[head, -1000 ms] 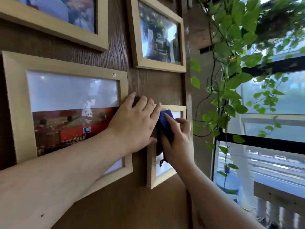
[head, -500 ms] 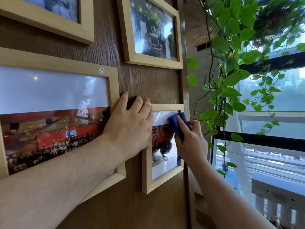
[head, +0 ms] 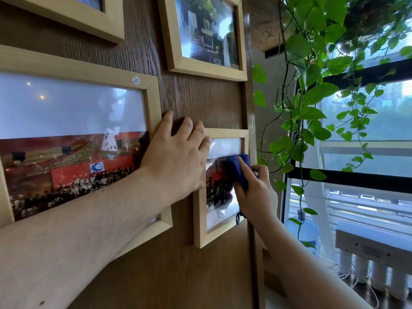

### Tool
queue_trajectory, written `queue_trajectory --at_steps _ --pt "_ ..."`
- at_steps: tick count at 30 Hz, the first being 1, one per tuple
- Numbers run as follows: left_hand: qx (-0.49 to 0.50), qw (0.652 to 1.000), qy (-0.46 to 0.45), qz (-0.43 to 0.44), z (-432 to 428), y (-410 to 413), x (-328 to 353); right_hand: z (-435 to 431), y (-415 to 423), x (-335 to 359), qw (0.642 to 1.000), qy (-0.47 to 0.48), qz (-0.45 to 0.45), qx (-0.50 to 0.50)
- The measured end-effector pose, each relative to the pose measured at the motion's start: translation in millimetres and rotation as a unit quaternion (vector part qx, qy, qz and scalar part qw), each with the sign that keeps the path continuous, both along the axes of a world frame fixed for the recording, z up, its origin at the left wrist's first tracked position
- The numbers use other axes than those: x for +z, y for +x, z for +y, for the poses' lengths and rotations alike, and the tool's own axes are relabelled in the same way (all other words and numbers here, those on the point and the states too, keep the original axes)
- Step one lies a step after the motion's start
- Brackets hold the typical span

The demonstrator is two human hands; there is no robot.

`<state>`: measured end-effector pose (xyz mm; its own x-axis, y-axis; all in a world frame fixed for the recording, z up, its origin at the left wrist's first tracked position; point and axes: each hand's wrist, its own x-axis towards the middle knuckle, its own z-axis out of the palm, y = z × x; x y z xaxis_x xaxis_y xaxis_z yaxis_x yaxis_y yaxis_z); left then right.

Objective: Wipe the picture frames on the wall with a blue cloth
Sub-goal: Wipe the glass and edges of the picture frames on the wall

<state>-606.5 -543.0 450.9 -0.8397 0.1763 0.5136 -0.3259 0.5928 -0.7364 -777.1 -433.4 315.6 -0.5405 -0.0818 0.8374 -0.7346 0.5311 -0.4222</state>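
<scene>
My right hand [head: 256, 192] is pinching the blue cloth [head: 239, 170] and pressing it against the glass of the small frame [head: 199, 219], near the wall's right edge. My left hand [head: 176, 161] is lying flat and spread on the wall [head: 196, 101], its fingertips overlapping that frame's top left corner, bracing it. To wipe well, I am judging I should keep the pressure light and even, cover the glass edge to edge, then the wooden rim. The large frame [head: 153, 103] is hanging just left.
</scene>
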Motion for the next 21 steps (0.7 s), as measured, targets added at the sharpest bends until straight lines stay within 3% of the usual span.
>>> queue_trajectory --at_steps 2,6,9,14,21 --pt "0.001 1.000 0.001 0.001 -0.3 -0.2 -0.5 -3.5 7.6 -2.4 1.000 -0.012 -0.002 0.028" --pt "0.001 1.000 0.004 0.009 0.3 -1.5 -1.4 -12.6 41.1 -7.0 0.988 0.014 0.086 0.129" --pt "0.009 1.000 0.002 0.007 2.1 -2.2 -1.8 -6.6 32.0 -10.5 0.991 0.038 0.096 0.089" --pt "0.014 1.000 0.001 0.003 2.2 -3.0 -2.1 7.4 0.4 -24.9 1.000 0.011 -0.016 0.011" --pt "0.025 1.000 -0.002 0.008 4.9 -3.1 -3.3 3.1 45.4 -36.5 0.982 0.090 0.086 0.144"
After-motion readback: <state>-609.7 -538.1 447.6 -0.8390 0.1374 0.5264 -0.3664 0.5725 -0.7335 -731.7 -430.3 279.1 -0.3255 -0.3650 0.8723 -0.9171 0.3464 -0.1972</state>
